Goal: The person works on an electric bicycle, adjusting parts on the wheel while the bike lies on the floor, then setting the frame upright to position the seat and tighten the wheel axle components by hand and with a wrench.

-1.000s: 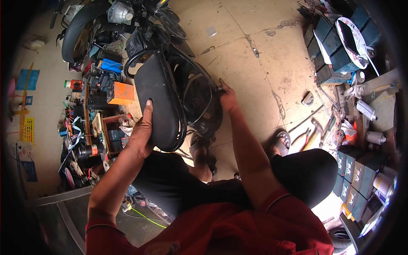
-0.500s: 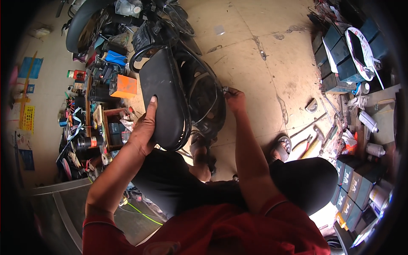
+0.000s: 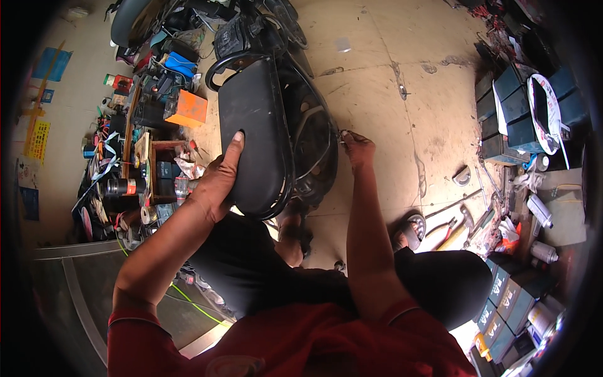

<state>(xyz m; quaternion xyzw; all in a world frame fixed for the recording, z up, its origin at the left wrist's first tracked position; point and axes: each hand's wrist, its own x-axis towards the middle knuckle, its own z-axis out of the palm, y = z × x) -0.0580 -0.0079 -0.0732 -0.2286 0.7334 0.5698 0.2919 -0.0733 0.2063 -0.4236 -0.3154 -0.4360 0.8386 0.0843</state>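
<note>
A black scooter (image 3: 317, 116) with a long padded seat (image 3: 254, 138) stands in front of me. My left hand (image 3: 220, 179) grips the seat's near left side, thumb lying on top and fingers out of sight around the edge. Just off the scooter's right side is my right hand (image 3: 359, 149), its fingers pinched together. A small bit shows at those fingertips, too small to name. Behind the seat's far end curves a black grab bar (image 3: 220, 70).
Left of the scooter are an orange box (image 3: 187, 108), a blue pouch (image 3: 180, 64) and cluttered shelves. Pliers (image 3: 445, 232) and a hammer (image 3: 463, 225) lie on the floor near my right sandal (image 3: 411, 229). Stacked dark batteries (image 3: 512, 135) line the right side.
The whole view has shifted slightly, so the scooter and floor appear farther right. My left hand keeps its hold on the seat. My right hand stays pinched beside the scooter, its wrist slightly turned.
</note>
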